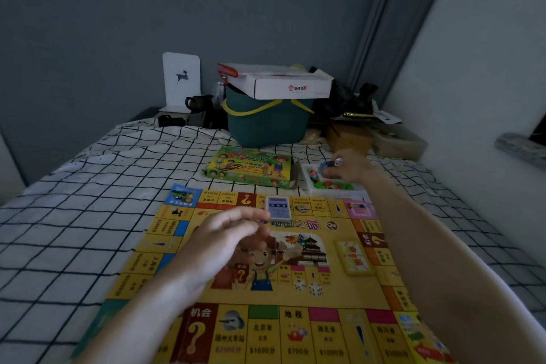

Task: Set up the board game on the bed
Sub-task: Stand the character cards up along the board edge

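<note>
A yellow game board (295, 295) lies flat on the checked bed sheet (88, 201). Over its middle my left hand (224, 242) hovers with fingers relaxed, holding nothing, just left of a blue card deck (278, 208) on the board's far edge. A yellow card deck (353, 257) lies on the board's right side. Two white dice (308, 287) sit near the centre picture. My right hand (348, 165) reaches over a white tray of small coloured pieces (331, 186) beyond the board and pinches a small blue item. The green game box (251, 170) lies left of the tray.
A teal basket (266, 124) with a white carton (283, 83) on it stands at the bed's far end. Dark cups and a white deer card (181, 80) are to its left, clutter to its right. A white wall runs along the right.
</note>
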